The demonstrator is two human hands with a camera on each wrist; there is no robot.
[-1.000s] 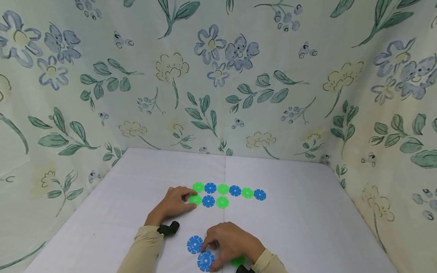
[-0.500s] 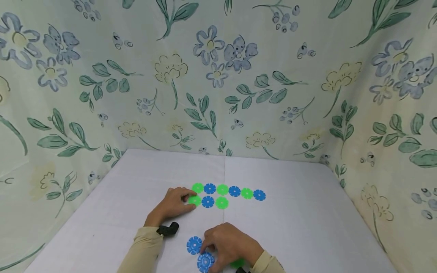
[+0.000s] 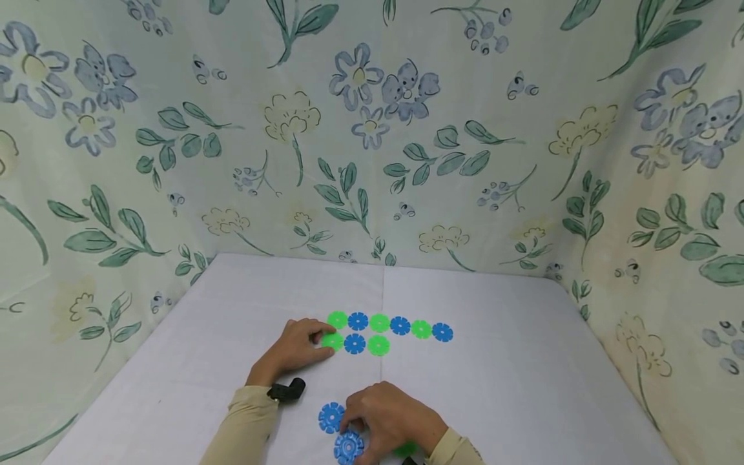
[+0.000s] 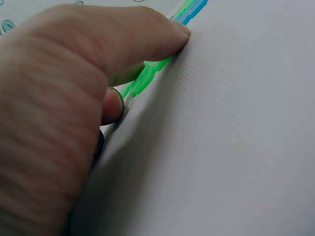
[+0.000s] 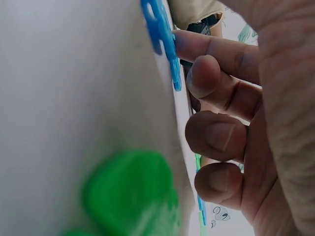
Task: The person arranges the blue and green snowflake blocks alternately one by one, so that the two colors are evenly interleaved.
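Note:
My left hand [image 3: 299,344] rests on the table, thumb and index finger gripping the edges of a green notched disc [image 3: 332,341] at the left end of the nearer row. In the left wrist view its thumb [image 4: 147,34] presses beside the green disc [image 4: 144,78]. Close to the table's near side, my right hand [image 3: 395,416] pinches a blue notched disc [image 3: 349,447], which seems to overlap another. The right wrist view has the index fingertip against that blue disc [image 5: 167,44]; the other fingers are curled. Another blue disc [image 3: 332,417] lies just beyond it.
A farther row alternates green and blue, ending in a blue disc [image 3: 442,332]. The nearer row continues with a blue disc [image 3: 354,343] and a green disc [image 3: 378,345]. Green discs [image 3: 405,448] lie partly under my right wrist. Floral cloth [image 3: 372,161] surrounds the white table [image 3: 511,368].
The blue disc at my right hand has shifted slightly toward the near left, and the right fingers have moved a little with it. My left hand and both rows stay as they were.

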